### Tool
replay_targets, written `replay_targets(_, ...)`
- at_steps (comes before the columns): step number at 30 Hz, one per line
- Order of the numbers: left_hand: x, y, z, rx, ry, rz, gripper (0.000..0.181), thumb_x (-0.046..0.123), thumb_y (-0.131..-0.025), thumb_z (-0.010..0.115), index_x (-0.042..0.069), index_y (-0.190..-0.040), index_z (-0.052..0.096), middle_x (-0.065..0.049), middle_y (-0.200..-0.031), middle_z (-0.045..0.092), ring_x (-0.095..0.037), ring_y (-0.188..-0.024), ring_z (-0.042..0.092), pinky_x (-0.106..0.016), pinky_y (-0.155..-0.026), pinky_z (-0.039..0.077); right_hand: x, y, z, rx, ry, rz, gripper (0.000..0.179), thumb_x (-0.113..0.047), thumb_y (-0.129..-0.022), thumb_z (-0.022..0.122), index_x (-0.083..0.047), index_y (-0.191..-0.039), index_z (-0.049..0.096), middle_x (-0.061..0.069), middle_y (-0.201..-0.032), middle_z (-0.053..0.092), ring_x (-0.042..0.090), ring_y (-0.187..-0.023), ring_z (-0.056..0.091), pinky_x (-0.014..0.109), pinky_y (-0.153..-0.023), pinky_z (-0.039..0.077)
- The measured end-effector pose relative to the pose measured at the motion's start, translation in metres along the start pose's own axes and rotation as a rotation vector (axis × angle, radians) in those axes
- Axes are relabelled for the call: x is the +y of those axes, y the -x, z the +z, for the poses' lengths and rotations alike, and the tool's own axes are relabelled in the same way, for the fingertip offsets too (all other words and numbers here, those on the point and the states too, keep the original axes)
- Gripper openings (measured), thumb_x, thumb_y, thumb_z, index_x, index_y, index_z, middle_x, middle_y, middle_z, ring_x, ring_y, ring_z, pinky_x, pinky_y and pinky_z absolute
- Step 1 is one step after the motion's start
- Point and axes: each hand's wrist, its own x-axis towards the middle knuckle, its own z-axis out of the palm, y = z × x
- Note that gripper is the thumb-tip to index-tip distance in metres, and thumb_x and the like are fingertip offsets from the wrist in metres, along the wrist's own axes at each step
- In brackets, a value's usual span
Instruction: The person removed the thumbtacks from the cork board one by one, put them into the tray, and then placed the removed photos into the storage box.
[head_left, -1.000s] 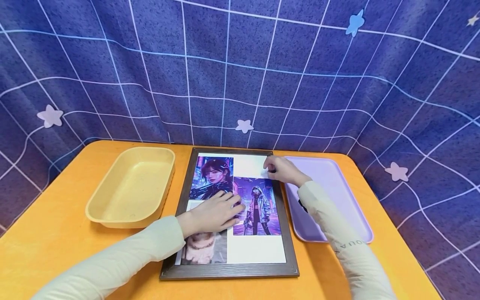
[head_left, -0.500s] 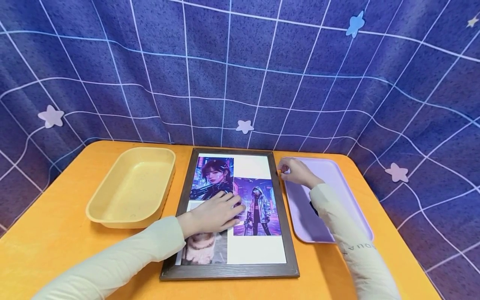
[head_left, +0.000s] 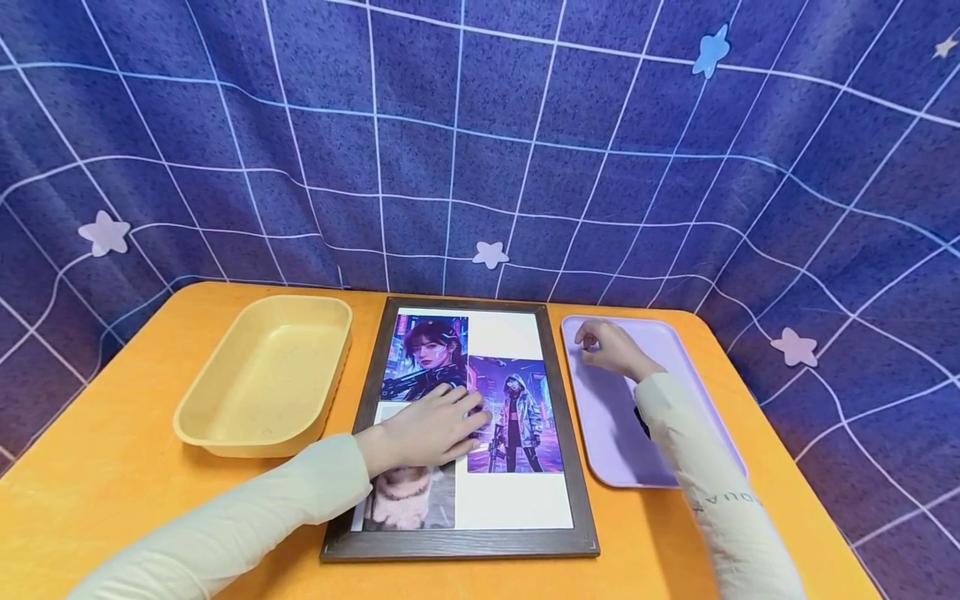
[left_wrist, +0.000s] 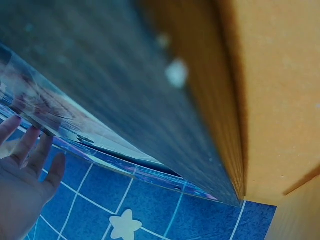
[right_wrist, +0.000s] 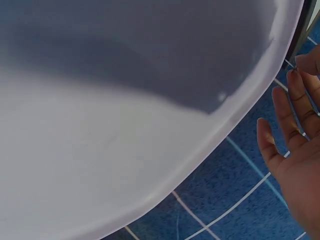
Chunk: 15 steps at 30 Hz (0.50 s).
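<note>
Head view: left grip (head_left: 429,427) relaxed inside frame (head_left: 459,544) edges; right grip (head_left: 613,348) over tray (head_left: 675,354), unclear.

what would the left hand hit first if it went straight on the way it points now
Likely the right bar of the dark picture frame, beyond the hooded-figure print; the left hand may brush that print first, as its height is hard to judge.

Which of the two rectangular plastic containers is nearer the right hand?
The shallow lilac tray, right of the dark wood-grained picture frame; the deeper yellow basin stands left of it.
</note>
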Motion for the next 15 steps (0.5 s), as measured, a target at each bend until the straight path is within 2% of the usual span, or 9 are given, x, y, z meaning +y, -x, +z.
replay_targets(8, 0.000, 0.000, 0.000, 0.014, -0.004, 0.005, 0.041, 0.042, -0.095, 0.038, 0.020, -0.128, 0.048, -0.003, -0.126, 0.050, -0.022, -0.113, 0.049, -0.042, -0.098, 0.039, 0.012, 0.006, 0.001, 0.005, 0.000, 0.017, 0.021, 0.000, -0.067, 0.064, 0.001, -0.088, 0.061, 0.011, -0.079, 0.064, 0.024, -0.078, 0.059, 0.040, -0.078, 0.044)
replay_targets(15, 0.000, 0.000, 0.001, 0.012, -0.002, 0.003, 0.041, 0.042, -0.095, 0.037, 0.020, -0.128, 0.048, -0.004, -0.127, 0.050, -0.022, -0.114, 0.049, -0.042, -0.098, 0.038, 0.013, 0.009, 0.002, -0.001, -0.027, 0.017, 0.020, 0.003, -0.068, 0.063, 0.003, -0.088, 0.061, 0.013, -0.078, 0.063, 0.023, -0.076, 0.058, 0.037, -0.074, 0.044)
